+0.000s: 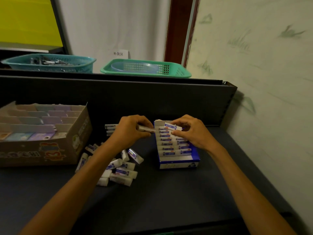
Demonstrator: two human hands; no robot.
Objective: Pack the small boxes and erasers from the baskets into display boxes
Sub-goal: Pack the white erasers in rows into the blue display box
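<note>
The blue display box (177,146) stands on the dark bench (169,192), and it serves as the landmark here. At its far end the right hand (191,131) pinches one wrapped eraser (172,127) between thumb and fingertips, tilted above the back row; at the box's far left corner the left hand (130,131) is curled round another small wrapped piece (146,128), its end touching the box edge. These erasers look light, firm with a little give, and slick in their film wrap, so a pinch across the long sides, as the right hand has it, should hold best; gripping by the ends would likely let one slip. Inside the box about seven rows of two are seated, though the back rows are partly hidden by fingers. To the box's left and nearer the person lies a loose heap of erasers (122,168), roughly a dozen, some hidden under the left forearm. Farther left sits a cardboard display box (71,150) with dividers. Beyond the box, on the shelf (169,78), stand two green baskets (183,72).
</note>
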